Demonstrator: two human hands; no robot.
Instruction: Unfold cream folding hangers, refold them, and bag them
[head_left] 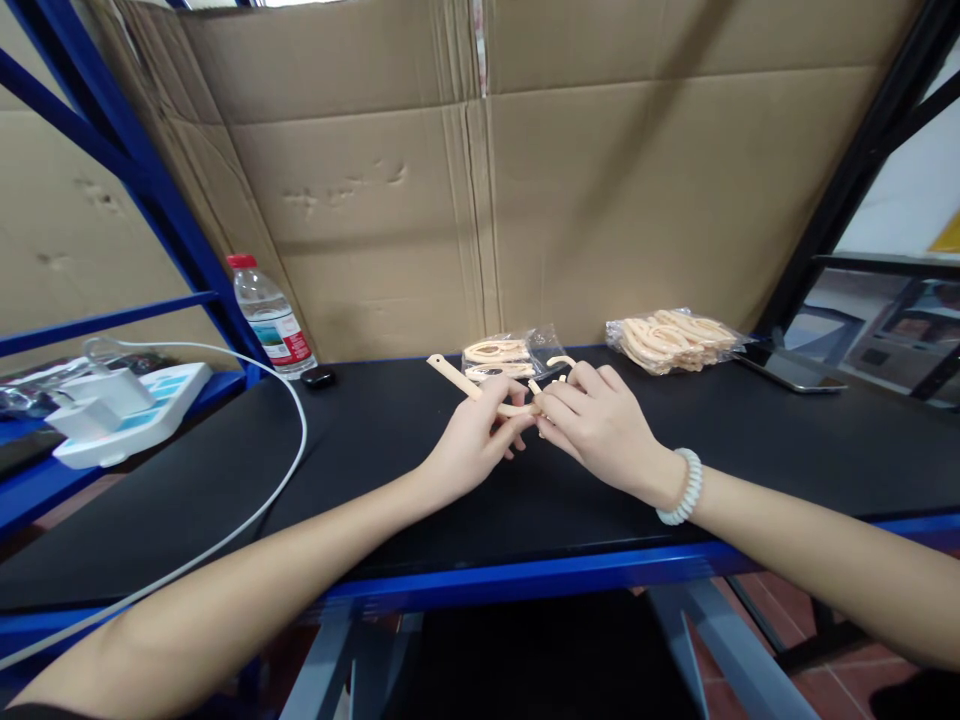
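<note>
My left hand point(471, 440) is closed around a long, pale beige strip point(453, 376) with a small hole near its far end. The strip slants down through my fingers toward the right. Fingers of my right hand point(604, 425) pinch at the strip's near end, meeting the left fingertips. A curved beige end point(560, 361) and a few short beige tips poke out above the right fingers; whether they belong to the same piece I cannot tell. Just behind the hands lies a clear plastic bag point(499, 352) with similar beige pieces, partly hidden.
Farther right on the black tabletop point(360, 440) sits a fuller bag of beige pieces point(675, 338), beside a phone-like slab point(799, 370). At left are a water bottle point(274, 325), a small black object point(318, 376), a power strip point(161, 405) and a white cable point(300, 450). Cardboard point(360, 220) stands behind.
</note>
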